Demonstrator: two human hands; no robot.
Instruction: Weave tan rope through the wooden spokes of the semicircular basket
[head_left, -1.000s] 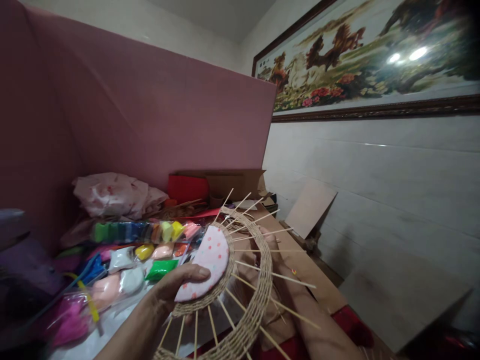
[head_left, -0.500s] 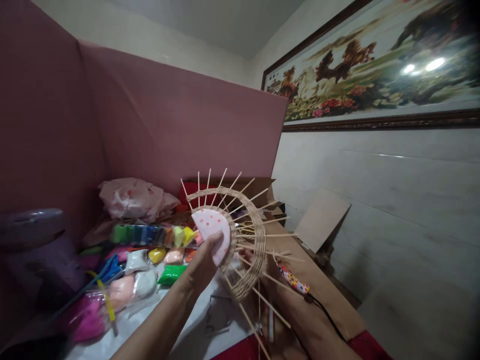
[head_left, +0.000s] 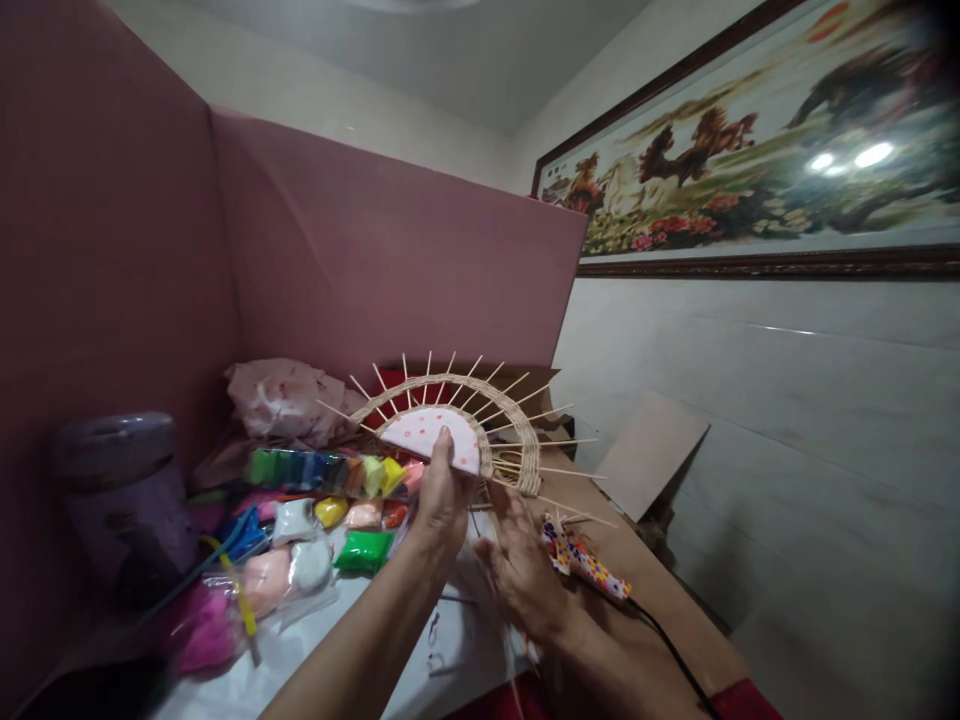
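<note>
My left hand [head_left: 444, 505] grips a half-round woven fan [head_left: 529, 440] near its lower edge, the thumb lying over the pink dotted half-disc [head_left: 424, 432] at its centre. Thin sticks radiate from this half-disc, with an inner and an outer band of twisted tan cord woven through them. The fan's arch faces up. My right hand [head_left: 525, 570] is beside the fan's lower right end, fingers stretched out and thumb apart. Its fingertips are at the sticks there; whether they touch is unclear. A thin strand hangs down between my hands.
Bags of coloured clay [head_left: 364, 551] cover the table's left side. Behind them sits a crumpled pink cloth [head_left: 289, 400]. A lilac cylindrical container [head_left: 120, 510] stands far left. A flower-patterned tool [head_left: 596, 572] with a black cable lies right, by the brown cardboard [head_left: 660, 600].
The fan has turned counterclockwise, so its straight edge lies lower and flatter. My right hand has come out from behind the fan, its fingers now visible and stretched. The view has shifted slightly left.
</note>
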